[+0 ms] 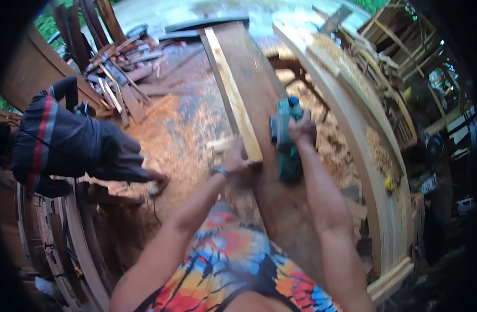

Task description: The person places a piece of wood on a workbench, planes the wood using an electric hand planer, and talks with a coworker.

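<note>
A long pale wood strip [233, 96] lies lengthwise along the left edge of a brown workbench board [259, 78]. At the strip's near end is my left hand [239, 160], its fingers closed around the end, with a dark band on the wrist. My right hand [302, 130] grips the handle of a green power planer [288, 138], which rests on the board to the right of the strip. The planer's underside is hidden from view.
To the left, a co-worker [67, 140] in a dark shirt with a red stripe bends over other lumber. Long planks [353, 130] with shavings run along the right. Scrap wood [124, 73] is piled at upper left, and sawdust [160, 119] covers the ground.
</note>
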{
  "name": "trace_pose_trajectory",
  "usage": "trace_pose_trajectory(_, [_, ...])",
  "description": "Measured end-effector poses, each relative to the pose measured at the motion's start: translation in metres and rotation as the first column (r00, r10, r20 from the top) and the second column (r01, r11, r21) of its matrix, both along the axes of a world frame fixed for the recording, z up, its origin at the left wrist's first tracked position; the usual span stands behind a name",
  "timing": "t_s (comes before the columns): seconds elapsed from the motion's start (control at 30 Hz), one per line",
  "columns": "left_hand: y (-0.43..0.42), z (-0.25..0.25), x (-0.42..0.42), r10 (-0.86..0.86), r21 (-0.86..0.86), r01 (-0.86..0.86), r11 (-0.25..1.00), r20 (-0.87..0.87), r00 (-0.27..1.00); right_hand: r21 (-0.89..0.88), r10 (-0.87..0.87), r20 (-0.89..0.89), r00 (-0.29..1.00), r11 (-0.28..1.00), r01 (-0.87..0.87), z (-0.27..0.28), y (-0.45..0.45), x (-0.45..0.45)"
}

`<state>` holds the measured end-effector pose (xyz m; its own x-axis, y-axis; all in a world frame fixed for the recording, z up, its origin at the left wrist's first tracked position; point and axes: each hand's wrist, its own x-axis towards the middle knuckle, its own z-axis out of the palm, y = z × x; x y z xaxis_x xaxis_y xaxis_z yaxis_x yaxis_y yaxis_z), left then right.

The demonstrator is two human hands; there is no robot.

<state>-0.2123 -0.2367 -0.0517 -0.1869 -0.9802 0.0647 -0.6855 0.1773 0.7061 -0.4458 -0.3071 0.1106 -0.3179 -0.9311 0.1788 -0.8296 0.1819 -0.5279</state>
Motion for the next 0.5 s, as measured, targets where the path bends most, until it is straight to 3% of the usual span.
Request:
trace_pose_trajectory(0.07, [0.062,0.037,-0.003,-0.119,0.122,0.111,0.986,0.06,0.991,0.016,-0.003,-0.015,1.0,1.0,0.003,-0.002,0.003,0.0])
trace_pose_trajectory(0.1, [0.085,0.022,-0.002,-0.148,0.03,0.148,0.989,-0.002,0.989,0.047,-0.012,0.055,0.998,0.999,0.009,0.011,0.009,0.003])
trace_pose_trajectory(0.23, [0.152,-0.023,0.014,0.071,0.16,-0.021,0.987,-0.316,0.946,0.036,-0.032,0.012,0.999,0.999,0.032,0.0,0.005,-0.001])
trace_pose_trajectory(0.37, [0.183,-0.078,0.061,0.127,0.542,0.032,0.84,-0.255,0.959,0.021,-0.018,0.026,0.999,1.0,0.018,0.001,0.002,-0.002])
trace_pose_trajectory(0.43, [0.199,-0.006,0.063,-0.001,0.573,0.096,0.814,-0.165,0.986,0.02,-0.02,0.019,1.0,1.0,0.02,-0.01,-0.004,-0.005])
trace_pose_trajectory(0.47, [0.206,-0.012,0.066,-0.045,0.582,0.027,0.813,0.017,0.999,0.04,-0.019,0.001,1.0,0.999,0.018,-0.002,0.001,-0.003])
trace_pose_trajectory(0.5, [0.217,-0.035,0.071,-0.026,0.555,0.025,0.831,-0.006,1.0,0.028,-0.04,0.009,0.999,0.999,0.04,-0.002,0.004,-0.003])
